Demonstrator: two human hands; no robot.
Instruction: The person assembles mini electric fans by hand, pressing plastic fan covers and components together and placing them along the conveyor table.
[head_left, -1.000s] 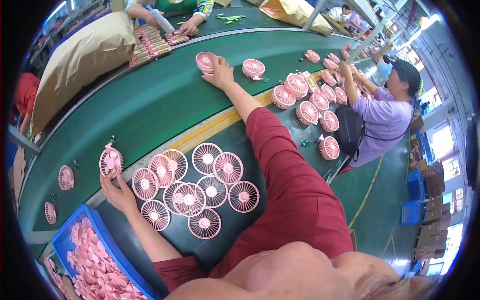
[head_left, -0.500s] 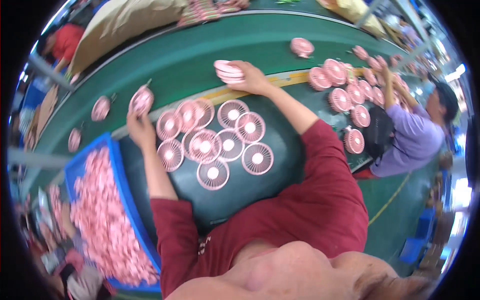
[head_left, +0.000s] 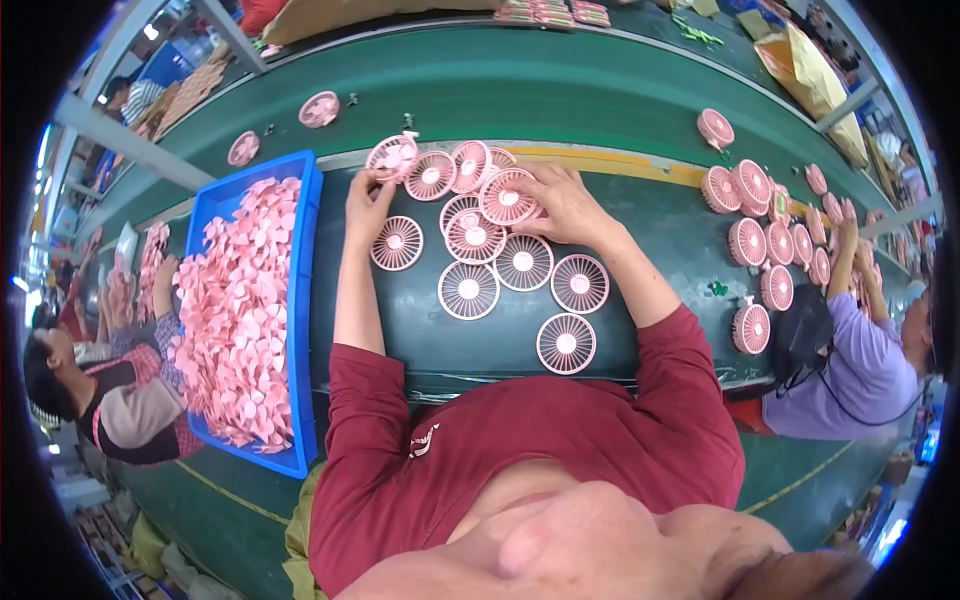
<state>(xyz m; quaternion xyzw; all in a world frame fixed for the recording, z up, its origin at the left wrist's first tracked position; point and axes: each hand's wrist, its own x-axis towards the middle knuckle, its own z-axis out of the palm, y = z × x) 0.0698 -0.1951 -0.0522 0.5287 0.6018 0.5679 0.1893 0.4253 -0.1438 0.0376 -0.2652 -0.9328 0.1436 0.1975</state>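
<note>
The left hand (head_left: 367, 197) pinches the rim of a pink fan unit (head_left: 392, 157) at the worktop's far edge. The right hand (head_left: 566, 203) presses spread fingers on a pink grille (head_left: 506, 197) among round pink grilles (head_left: 523, 263). Left: blue rectangular bin (head_left: 305, 300) holding pink blades (head_left: 240, 310).

My single head-worn fisheye camera looks steeply down from close above the dark green worktable (head_left: 610, 215), facing its far edge; my own chest fills the lower frame.
</note>
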